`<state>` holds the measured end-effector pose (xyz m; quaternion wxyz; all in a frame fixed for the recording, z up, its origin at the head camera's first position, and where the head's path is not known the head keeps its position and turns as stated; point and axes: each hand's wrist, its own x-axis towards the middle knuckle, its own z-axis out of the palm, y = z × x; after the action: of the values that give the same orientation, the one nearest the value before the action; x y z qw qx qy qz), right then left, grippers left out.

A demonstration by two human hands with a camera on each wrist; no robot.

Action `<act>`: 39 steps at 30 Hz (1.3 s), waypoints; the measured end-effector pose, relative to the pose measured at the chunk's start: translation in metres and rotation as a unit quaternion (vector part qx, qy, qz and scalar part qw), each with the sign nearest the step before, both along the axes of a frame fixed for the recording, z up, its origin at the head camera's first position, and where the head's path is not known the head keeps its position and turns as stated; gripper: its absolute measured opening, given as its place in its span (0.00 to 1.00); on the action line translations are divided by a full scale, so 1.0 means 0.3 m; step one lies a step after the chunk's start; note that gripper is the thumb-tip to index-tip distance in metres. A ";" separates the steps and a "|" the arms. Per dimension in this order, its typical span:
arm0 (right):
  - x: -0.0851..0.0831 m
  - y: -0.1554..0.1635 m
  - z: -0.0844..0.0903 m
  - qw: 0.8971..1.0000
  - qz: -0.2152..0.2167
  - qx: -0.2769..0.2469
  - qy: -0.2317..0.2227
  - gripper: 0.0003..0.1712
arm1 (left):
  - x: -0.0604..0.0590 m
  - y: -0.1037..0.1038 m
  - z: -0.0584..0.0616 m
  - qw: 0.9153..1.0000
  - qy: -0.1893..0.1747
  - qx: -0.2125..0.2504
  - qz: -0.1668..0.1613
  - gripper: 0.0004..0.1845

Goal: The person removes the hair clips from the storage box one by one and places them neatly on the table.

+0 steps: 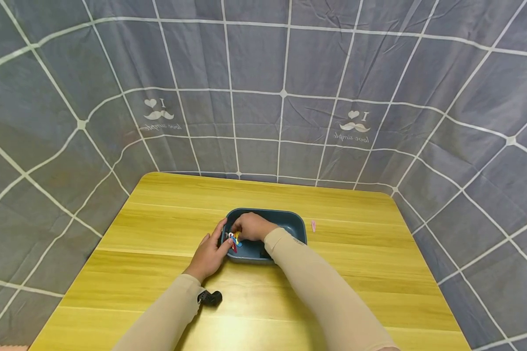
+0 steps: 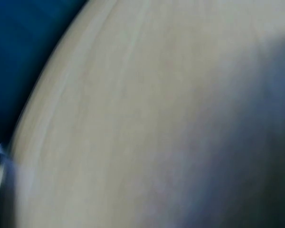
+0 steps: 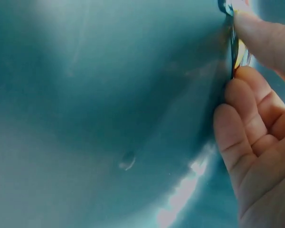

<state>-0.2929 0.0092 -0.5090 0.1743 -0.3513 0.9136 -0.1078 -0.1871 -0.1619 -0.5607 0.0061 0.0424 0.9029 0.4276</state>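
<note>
A dark blue tray (image 1: 296,222) sits in the middle of the yellow table (image 1: 158,229). My right hand (image 1: 250,226) reaches into the tray's left part and pinches a small bunch of colourful clips (image 1: 234,239). The right wrist view shows the curled fingers (image 3: 249,118) holding the clips (image 3: 235,52) against the tray's teal inside (image 3: 109,95). At the tray's left rim lies my left hand (image 1: 211,252), its fingers fairly straight along the outside wall and its thumb close to the clips. The left wrist view is a blur of pale table (image 2: 156,118).
One pink clip (image 1: 313,225) lies on the table just right of the tray. A small black object (image 1: 211,297) sits under my left wrist. Grey checked cloth (image 1: 263,97) walls the table on three sides.
</note>
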 end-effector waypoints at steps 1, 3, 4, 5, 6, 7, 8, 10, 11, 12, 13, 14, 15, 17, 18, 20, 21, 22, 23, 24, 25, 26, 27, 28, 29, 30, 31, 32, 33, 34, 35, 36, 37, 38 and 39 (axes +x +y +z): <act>0.000 0.000 0.000 1.000 0.002 0.001 0.001 0.16 | 0.000 0.000 0.000 1.000 0.001 0.000 0.000 0.35; 0.000 0.000 0.000 1.000 0.004 0.002 0.003 0.16 | 0.000 -0.001 -0.002 1.000 0.002 0.000 0.001 0.35; 0.000 0.000 0.000 1.000 0.007 0.003 0.006 0.15 | 0.000 -0.001 -0.002 1.000 0.002 -0.001 0.000 0.35; 0.000 0.000 0.000 1.000 0.008 0.003 0.008 0.15 | 0.000 -0.002 -0.003 1.000 0.004 -0.001 0.000 0.36; 0.001 -0.001 0.001 1.000 0.008 0.003 0.010 0.15 | 0.000 -0.001 -0.003 1.000 0.005 0.000 0.000 0.36; 0.001 -0.001 0.002 1.000 0.009 0.004 0.013 0.14 | -0.001 -0.001 -0.004 1.000 0.007 0.002 -0.001 0.35; 0.002 -0.001 0.002 1.000 0.007 0.004 0.014 0.14 | -0.001 -0.001 -0.005 1.000 0.009 0.002 -0.002 0.35; 0.002 -0.001 0.004 1.000 0.007 0.005 0.016 0.13 | -0.002 -0.001 -0.004 1.000 0.012 0.002 -0.004 0.35; 0.002 -0.001 0.004 1.000 0.005 0.005 0.016 0.13 | -0.002 0.000 -0.003 1.000 0.012 0.003 -0.005 0.35; 0.002 -0.001 0.004 1.000 0.005 0.005 0.016 0.12 | -0.002 0.000 -0.002 1.000 0.012 0.005 -0.006 0.35; 0.001 -0.001 0.004 1.000 0.005 0.004 0.017 0.12 | -0.002 0.000 -0.002 1.000 0.011 0.005 -0.007 0.35; 0.001 -0.001 0.004 1.000 0.005 0.002 0.017 0.12 | -0.001 0.000 -0.001 1.000 0.010 0.005 -0.007 0.35; 0.000 0.000 0.004 1.000 0.007 0.001 0.018 0.12 | -0.001 0.000 0.000 1.000 0.009 0.005 -0.008 0.35; -0.002 0.000 0.003 1.000 0.011 -0.001 0.021 0.11 | -0.002 -0.001 0.000 1.000 0.006 0.005 -0.008 0.35; -0.003 0.001 0.003 1.000 0.014 -0.002 0.021 0.11 | -0.002 -0.001 0.000 1.000 0.006 0.005 -0.008 0.35; -0.004 0.003 0.003 1.000 0.019 -0.005 0.021 0.10 | -0.002 -0.002 0.000 1.000 0.004 0.002 -0.009 0.35; -0.004 0.004 0.003 1.000 0.023 -0.006 0.021 0.09 | -0.002 -0.002 0.000 1.000 0.004 0.001 -0.009 0.35; -0.005 0.005 0.003 0.999 0.026 -0.007 0.021 0.08 | -0.001 -0.001 0.001 1.000 0.002 0.001 -0.009 0.35; -0.006 0.006 0.004 0.999 0.027 -0.009 0.020 0.08 | -0.001 -0.001 0.002 1.000 0.001 0.001 -0.009 0.35; -0.006 0.007 0.004 0.999 0.027 -0.011 0.019 0.09 | 0.000 -0.001 0.003 1.000 0.000 0.000 -0.009 0.35; -0.006 0.008 0.005 0.999 0.026 -0.012 0.019 0.10 | 0.000 -0.001 0.004 1.000 -0.002 0.001 -0.008 0.35; -0.007 0.009 0.005 0.999 0.025 -0.012 0.020 0.11 | 0.001 0.000 0.006 1.000 -0.003 0.001 -0.006 0.35; -0.006 0.009 0.004 0.999 0.022 -0.013 0.020 0.12 | 0.002 0.000 0.007 1.000 -0.004 0.000 -0.004 0.35; -0.006 0.009 0.004 1.000 0.018 -0.013 0.022 0.14 | 0.002 0.000 0.008 1.000 -0.006 0.000 -0.002 0.35; -0.006 0.009 0.004 1.000 0.016 -0.012 0.023 0.15 | 0.003 0.000 0.009 1.000 -0.006 -0.001 -0.001 0.35; -0.006 0.008 0.003 0.999 0.016 -0.010 0.026 0.16 | 0.003 0.000 0.009 1.000 -0.008 -0.002 0.001 0.35; -0.005 0.007 0.003 0.999 0.016 -0.009 0.028 0.16 | 0.004 0.000 0.010 1.000 -0.009 -0.003 0.002 0.35; -0.004 0.006 0.003 0.999 0.017 -0.008 0.030 0.16 | 0.004 -0.001 0.010 1.000 -0.009 -0.004 0.002 0.35; -0.003 0.004 0.003 0.999 0.019 -0.007 0.031 0.15 | 0.004 -0.001 0.009 1.000 -0.010 -0.004 0.002 0.35; -0.002 0.002 0.004 0.999 0.019 -0.006 0.033 0.14 | 0.003 -0.001 0.009 1.000 -0.010 -0.004 0.002 0.35; -0.001 0.001 0.004 0.999 0.020 -0.005 0.033 0.13 | 0.003 -0.001 0.009 1.000 -0.010 -0.004 0.001 0.35; 0.001 -0.001 0.005 0.999 0.019 -0.006 0.033 0.12 | 0.003 -0.001 0.008 1.000 -0.010 -0.004 0.000 0.35; 0.002 -0.002 0.007 0.999 0.016 -0.007 0.030 0.11 | 0.002 -0.001 0.008 1.000 -0.010 -0.004 -0.001 0.36; 0.003 -0.002 0.008 0.999 0.014 -0.007 0.029 0.10 | 0.002 -0.001 0.008 1.000 -0.009 -0.003 -0.002 0.36; 0.005 -0.002 0.009 1.000 0.011 -0.006 0.028 0.10 | 0.001 -0.001 0.008 1.000 -0.009 -0.003 -0.002 0.36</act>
<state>-0.2915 0.0085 -0.5062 0.1480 -0.3653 0.9134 -0.1019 -0.1867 -0.1621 -0.5584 0.0150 0.0405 0.9040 0.4254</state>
